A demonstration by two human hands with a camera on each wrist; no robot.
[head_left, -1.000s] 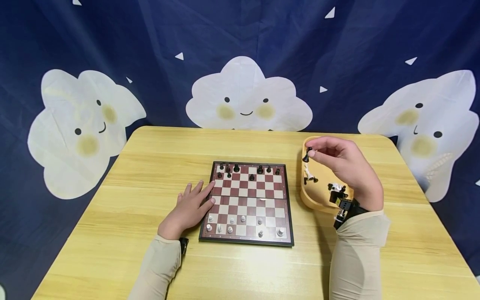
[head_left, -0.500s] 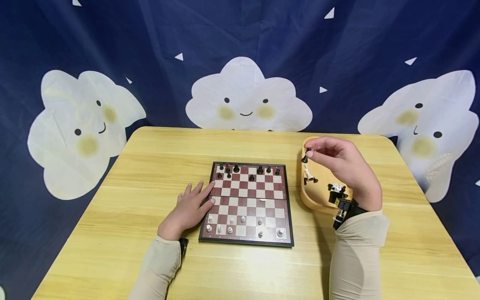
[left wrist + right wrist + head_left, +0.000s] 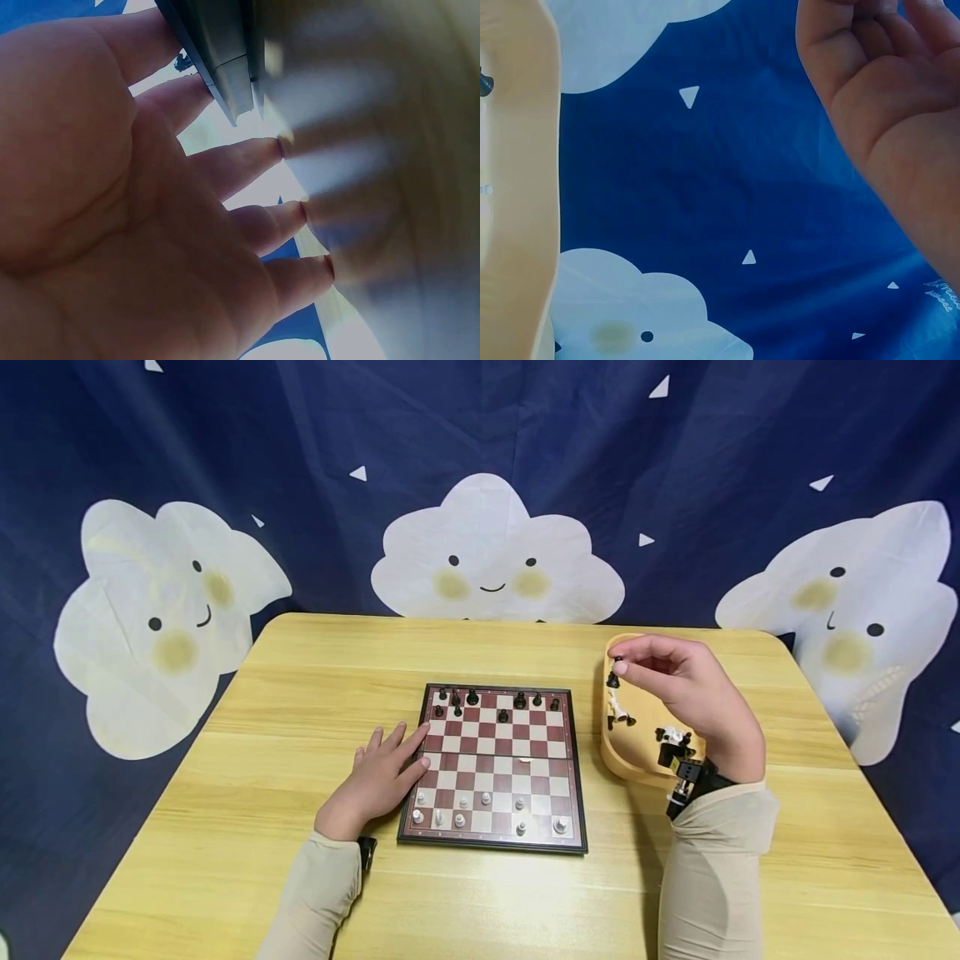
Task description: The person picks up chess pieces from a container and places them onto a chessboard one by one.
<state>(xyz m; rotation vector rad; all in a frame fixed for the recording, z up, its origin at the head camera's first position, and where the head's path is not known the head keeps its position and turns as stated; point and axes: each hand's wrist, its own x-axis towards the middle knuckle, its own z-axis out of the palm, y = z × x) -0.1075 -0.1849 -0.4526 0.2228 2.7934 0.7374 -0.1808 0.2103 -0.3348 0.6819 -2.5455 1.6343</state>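
Thumb and fingertips of my right hand point(image 3: 686, 689) pinch a small black chess piece point(image 3: 614, 673) above the far left part of a yellow tub point(image 3: 617, 764). In the right wrist view that hand point(image 3: 900, 105) shows at upper right, its fingertips cut off by the frame. Spread flat, my left hand point(image 3: 378, 785) has its thumb and index finger at the left edge of a chessboard point(image 3: 491, 742). The left wrist view shows the palm point(image 3: 127, 202) and the board's dark edge point(image 3: 225, 67) by two fingers, with the other fingertips on the table.
Several black pieces point(image 3: 521, 700) stand along the board's far side, and several white ones point(image 3: 460, 819) along its near side. Inside the tub lie a white piece point(image 3: 618, 710) and a black-and-white cluster point(image 3: 674, 739). A patterned curtain point(image 3: 487, 418) hangs behind the table point(image 3: 337, 660).
The black chess piece has swung from tilted to nearly upright in my right fingers. Both hands have stayed almost where they were.
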